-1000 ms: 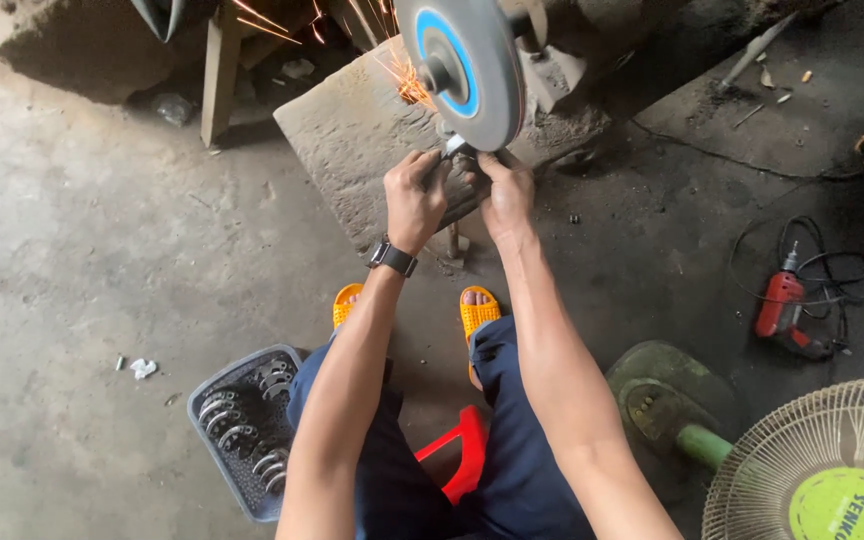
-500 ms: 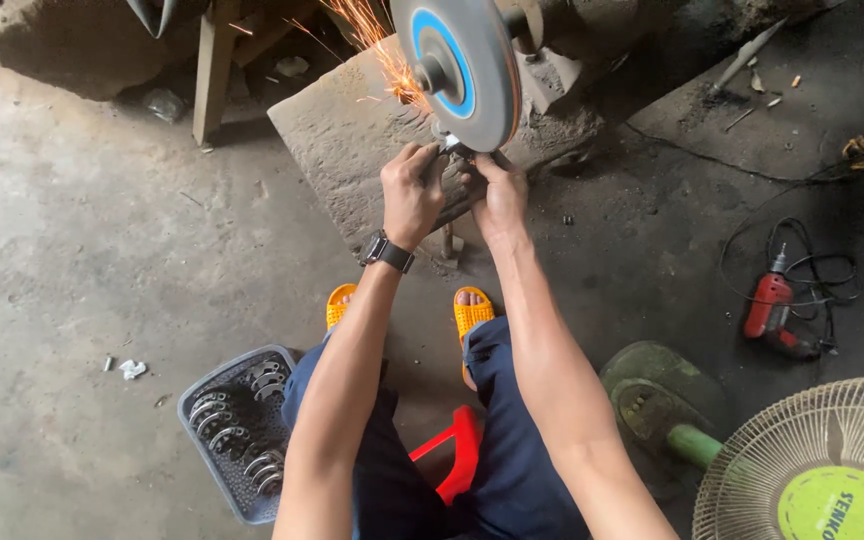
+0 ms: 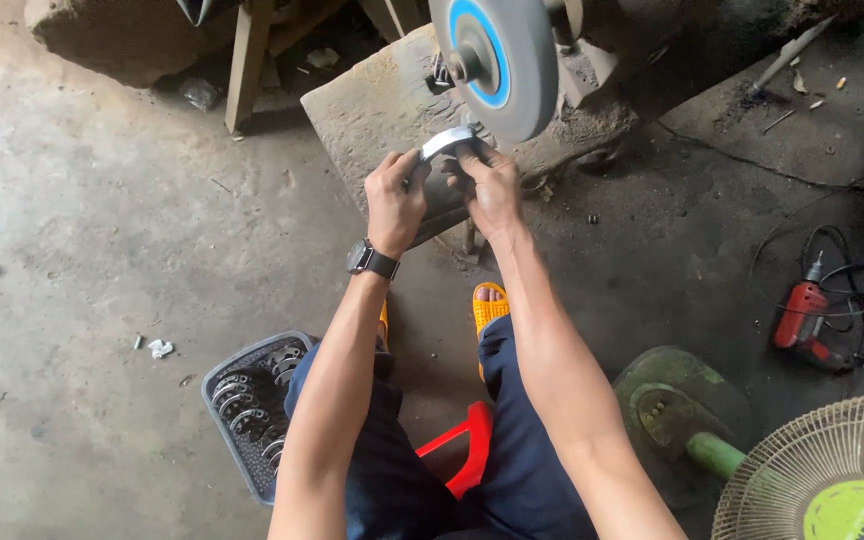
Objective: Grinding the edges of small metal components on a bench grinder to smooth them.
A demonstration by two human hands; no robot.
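A: Where does the grinding wheel (image 3: 497,60) stand?

B: At the top, on a block (image 3: 372,105), ahead of the seated person. Just below its rim, the left hand (image 3: 395,200) and right hand (image 3: 492,185) hold a curved metal piece (image 3: 447,142) between them.

A: And lower down?

B: A basket (image 3: 227,372) of metal rings (image 3: 242,400) sits on the floor (image 3: 82,260) left of the person's left leg. A stool (image 3: 462,450) shows between the knees.

A: On the right?

B: A drill (image 3: 802,320) lies well to the right with its cable (image 3: 857,270) beside it. A fan (image 3: 822,470) stands in the lower right corner, its base (image 3: 667,400) just left of it.
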